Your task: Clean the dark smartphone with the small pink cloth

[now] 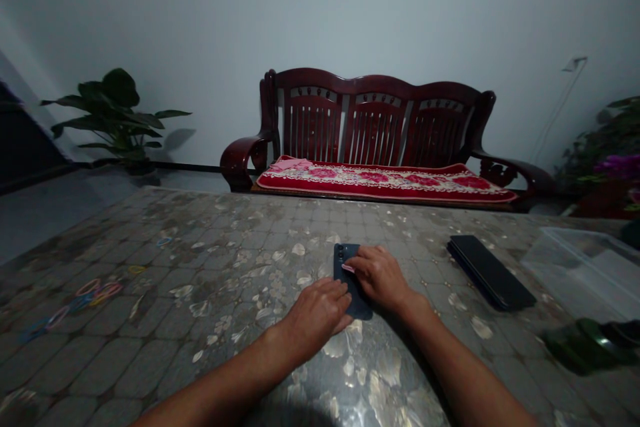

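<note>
The right hand [383, 277] is pinching a pink strip [348, 268] on the phone [359, 305], pointing lengthwise away, while the half-curled left hand [323, 310], grip unclear, is touching its left edge.

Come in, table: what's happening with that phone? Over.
Left-hand grip against smartphone, camera side up. Right-hand grip at its back, fingertips on small pink item. Coloured bands apart, off left.

Light is dim, with edges stretched and seemingly blurred.
</note>
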Motion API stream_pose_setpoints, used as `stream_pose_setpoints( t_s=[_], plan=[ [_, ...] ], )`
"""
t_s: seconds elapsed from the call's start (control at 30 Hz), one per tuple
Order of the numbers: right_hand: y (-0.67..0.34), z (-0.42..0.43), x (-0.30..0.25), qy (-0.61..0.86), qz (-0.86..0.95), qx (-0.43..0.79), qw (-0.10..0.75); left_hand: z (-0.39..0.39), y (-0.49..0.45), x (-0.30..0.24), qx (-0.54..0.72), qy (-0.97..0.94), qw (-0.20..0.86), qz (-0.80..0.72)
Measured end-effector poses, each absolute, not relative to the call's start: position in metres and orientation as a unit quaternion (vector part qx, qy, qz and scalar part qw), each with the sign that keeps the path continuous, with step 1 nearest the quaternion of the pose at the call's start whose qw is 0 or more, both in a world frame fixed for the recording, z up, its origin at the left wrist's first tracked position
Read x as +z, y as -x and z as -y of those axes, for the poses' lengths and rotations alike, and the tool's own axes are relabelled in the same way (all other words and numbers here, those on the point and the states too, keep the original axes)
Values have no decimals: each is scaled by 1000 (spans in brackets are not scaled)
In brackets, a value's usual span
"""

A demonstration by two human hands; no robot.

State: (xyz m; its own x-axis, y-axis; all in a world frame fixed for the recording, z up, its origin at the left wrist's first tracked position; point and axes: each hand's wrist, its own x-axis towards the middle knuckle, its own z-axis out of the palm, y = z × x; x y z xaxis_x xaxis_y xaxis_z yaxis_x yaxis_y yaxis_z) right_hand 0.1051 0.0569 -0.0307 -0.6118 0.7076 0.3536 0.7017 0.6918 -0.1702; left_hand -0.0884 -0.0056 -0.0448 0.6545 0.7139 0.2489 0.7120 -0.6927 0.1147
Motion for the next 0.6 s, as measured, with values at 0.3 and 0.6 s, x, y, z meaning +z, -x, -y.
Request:
stream_pose_setpoints(
  t_s=[0.3, 0.6],
  plan=[
    [-110, -55, -33, 371, 911, 12, 182, 6, 88, -47, 130, -909, 5, -397],
    [-120, -62, -35, 451, 864, -13, 222, 7, 87, -47, 149, -908, -1, -393]
  ],
)
